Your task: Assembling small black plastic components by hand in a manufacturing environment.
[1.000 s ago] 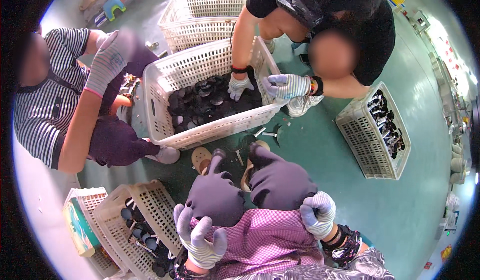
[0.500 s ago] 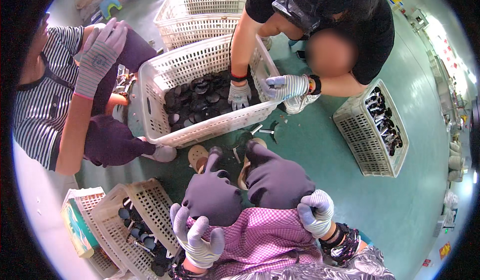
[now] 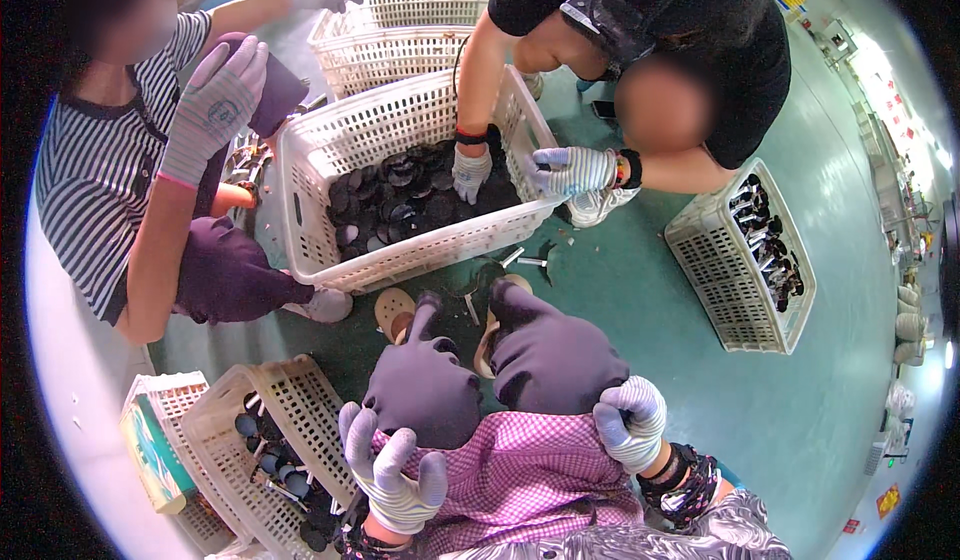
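Note:
My left hand (image 3: 395, 475), in a striped glove, hovers over the lap with its fingers apart and nothing in them. Loosely curled, my right hand (image 3: 632, 425) rests on the right knee at the edge of a pink checked apron (image 3: 530, 460); I see nothing in its fingers. In front of my feet is a large white crate (image 3: 430, 260) holding dark round discs (image 3: 400, 195). A co-worker's gloved hand (image 3: 471, 175) reaches into these discs, and that person's other hand (image 3: 577, 172) lies on the crate's rim.
At the left, a co-worker in a striped shirt (image 3: 80, 190) raises a gloved hand (image 3: 215, 110). A crate (image 3: 310, 390) of dark discs and white rods stands beside my left arm; another filled crate (image 3: 715, 290) is at the right. Loose pieces (image 3: 513, 258) lie on the floor.
The co-worker at the left has leaned and now stretches one arm toward the back crates. The other co-worker's hand has shifted slightly among the discs. My hands have barely moved.

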A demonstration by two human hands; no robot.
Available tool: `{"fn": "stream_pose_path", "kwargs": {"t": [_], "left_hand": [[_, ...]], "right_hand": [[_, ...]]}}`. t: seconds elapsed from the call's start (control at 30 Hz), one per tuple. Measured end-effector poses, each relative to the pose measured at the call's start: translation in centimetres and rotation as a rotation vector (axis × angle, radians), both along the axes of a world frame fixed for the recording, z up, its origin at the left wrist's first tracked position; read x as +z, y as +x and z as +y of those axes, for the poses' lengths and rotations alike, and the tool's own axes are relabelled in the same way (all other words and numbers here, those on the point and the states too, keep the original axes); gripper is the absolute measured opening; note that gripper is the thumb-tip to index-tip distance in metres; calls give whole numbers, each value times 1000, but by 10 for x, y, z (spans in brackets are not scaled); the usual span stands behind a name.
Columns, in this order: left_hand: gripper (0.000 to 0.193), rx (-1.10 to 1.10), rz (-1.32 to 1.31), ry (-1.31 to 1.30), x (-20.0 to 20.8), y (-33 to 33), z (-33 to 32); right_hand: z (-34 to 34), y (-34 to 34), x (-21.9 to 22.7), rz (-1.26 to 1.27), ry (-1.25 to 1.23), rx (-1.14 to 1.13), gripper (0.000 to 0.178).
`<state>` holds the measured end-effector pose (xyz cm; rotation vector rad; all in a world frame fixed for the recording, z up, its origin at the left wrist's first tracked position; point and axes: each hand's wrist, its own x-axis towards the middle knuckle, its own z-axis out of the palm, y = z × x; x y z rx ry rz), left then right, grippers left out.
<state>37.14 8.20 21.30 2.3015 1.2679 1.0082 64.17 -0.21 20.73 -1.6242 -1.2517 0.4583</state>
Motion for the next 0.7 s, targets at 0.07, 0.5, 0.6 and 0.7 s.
{"fn": "stream_pose_path", "kwargs": {"t": [0.07, 0.5, 0.6, 0.7], "left_hand": [[46, 0, -2, 0, 0, 0, 0], [43, 1, -13, 9, -2, 0, 0], [43, -3, -5, -3, -2, -1, -1], [42, 6, 1, -23, -7, -4, -2]], "right_hand": [[1, 0, 1, 5, -10, 8, 14], [2, 0, 2, -33, 3, 2, 14], [2, 0, 2, -30, 4, 1, 14], [3, -1, 2, -33, -8, -7, 14]]}}
